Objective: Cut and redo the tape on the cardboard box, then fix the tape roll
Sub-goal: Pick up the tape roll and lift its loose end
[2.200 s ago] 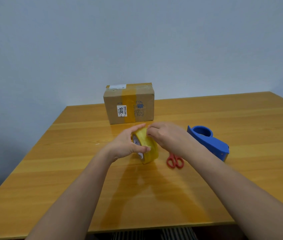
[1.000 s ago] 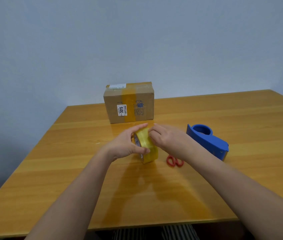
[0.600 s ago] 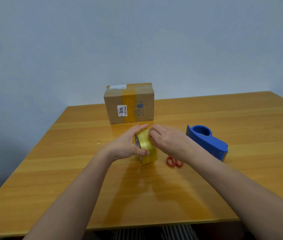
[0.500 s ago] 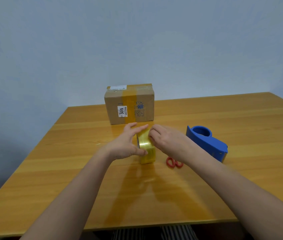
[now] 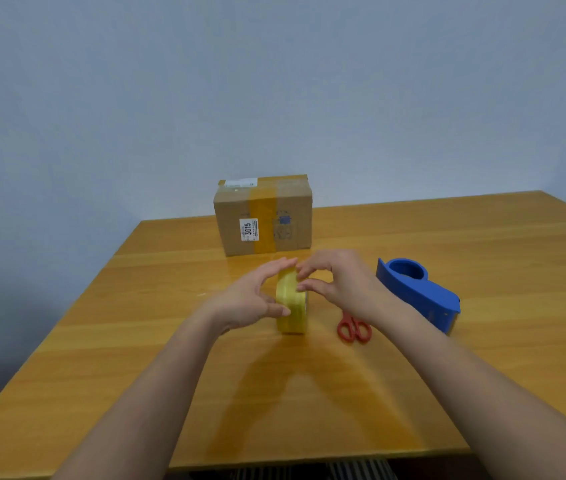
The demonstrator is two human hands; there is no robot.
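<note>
At table centre, I am watching the left hand (image 5: pixel 252 299) cupping the tape roll (image 5: pixel 292 304) standing on edge, hole axis running nine-to-three; the right hand (image 5: pixel 338 282), at three o'clock, is pinching its upper rim, nearer the tape end.

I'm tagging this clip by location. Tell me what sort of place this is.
Probably a plain room set up as a small packing station, home or office I cannot tell. A bare wooden table stands against a blank wall, carrying a taped cardboard box with a shipping label, a blue tape dispenser and red scissors.
</note>
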